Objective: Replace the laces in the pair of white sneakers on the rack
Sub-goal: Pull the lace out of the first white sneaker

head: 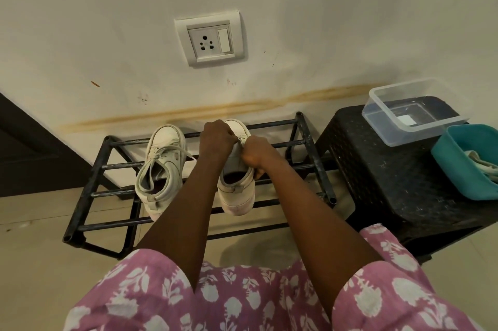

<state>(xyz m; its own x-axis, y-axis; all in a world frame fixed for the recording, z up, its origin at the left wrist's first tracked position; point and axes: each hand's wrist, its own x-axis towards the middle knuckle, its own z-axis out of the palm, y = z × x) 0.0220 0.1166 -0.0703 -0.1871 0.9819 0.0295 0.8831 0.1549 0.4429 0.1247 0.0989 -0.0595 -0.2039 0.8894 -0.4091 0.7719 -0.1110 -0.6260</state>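
Working at the lace of the right sneaker (237, 182) on the rack (307, 142), both hands, left hand (217, 139) and right hand (257, 154), are pinching closed on it, while the left sneaker (161, 169) beside it is sitting laced, suggesting an early stage.

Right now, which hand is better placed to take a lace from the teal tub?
Probably the right hand. It works on the right sneaker, the nearer one to the teal tub on the black stool. The left hand would have to cross over it.
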